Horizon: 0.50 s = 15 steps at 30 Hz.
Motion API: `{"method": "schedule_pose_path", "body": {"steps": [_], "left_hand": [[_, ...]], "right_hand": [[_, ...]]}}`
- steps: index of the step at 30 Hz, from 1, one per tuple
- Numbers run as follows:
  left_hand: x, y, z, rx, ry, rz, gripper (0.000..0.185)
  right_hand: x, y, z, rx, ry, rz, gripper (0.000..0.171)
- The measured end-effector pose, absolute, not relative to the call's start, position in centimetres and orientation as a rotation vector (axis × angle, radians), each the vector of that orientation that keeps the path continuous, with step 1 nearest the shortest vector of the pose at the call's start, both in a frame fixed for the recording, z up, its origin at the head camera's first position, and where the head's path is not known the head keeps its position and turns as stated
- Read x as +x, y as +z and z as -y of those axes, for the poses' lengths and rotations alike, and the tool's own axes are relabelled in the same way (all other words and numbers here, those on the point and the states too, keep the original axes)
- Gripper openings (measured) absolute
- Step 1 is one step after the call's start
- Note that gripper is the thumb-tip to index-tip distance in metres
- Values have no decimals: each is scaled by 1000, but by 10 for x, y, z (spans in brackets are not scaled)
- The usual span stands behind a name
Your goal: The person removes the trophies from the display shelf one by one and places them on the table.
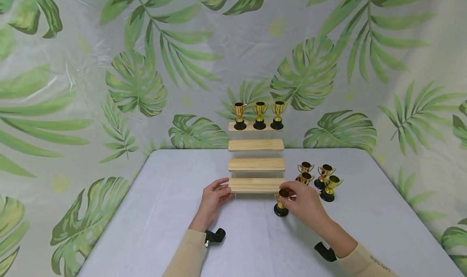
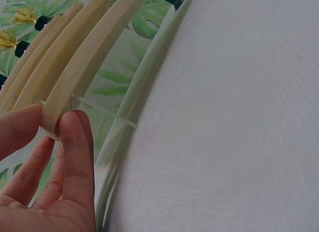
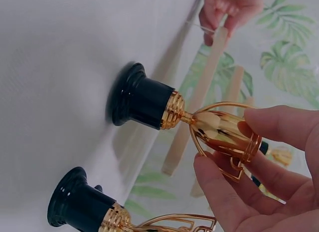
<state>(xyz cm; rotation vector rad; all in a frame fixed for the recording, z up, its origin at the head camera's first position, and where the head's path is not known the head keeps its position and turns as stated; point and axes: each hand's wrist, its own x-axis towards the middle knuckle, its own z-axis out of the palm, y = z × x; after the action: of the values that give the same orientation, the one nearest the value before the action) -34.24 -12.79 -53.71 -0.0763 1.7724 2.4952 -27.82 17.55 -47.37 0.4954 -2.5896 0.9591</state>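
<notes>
My left hand point(image 1: 213, 199) holds the left end of the lowest board of a wooden tiered display stand point(image 1: 257, 164). In the left wrist view, thumb and fingers pinch that board point(image 2: 92, 55) beside a clear support. My right hand point(image 1: 305, 204) grips a small gold trophy cup point(image 1: 281, 209) with a black base, in front of the stand's lower right end. The right wrist view shows thumb and fingers around the cup point(image 3: 219, 126) near its rim and handles; I cannot tell whether its base touches the table.
Three matching trophies point(image 1: 259, 117) stand in a row on the top board. Several more trophies point(image 1: 330, 187) stand on the white-covered table point(image 1: 175, 179), right of the stand and close to my right hand. A leaf-patterned cloth point(image 1: 204, 66) hangs behind.
</notes>
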Motion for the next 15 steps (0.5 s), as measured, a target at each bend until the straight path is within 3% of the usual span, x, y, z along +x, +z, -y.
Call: {"method": "schedule_pose_path", "body": {"steps": [15], "left_hand": [[-343, -538, 129, -73, 2479, -1770, 46]], "right_hand": [[-277, -474, -174, 471, 875, 2647, 33]]}}
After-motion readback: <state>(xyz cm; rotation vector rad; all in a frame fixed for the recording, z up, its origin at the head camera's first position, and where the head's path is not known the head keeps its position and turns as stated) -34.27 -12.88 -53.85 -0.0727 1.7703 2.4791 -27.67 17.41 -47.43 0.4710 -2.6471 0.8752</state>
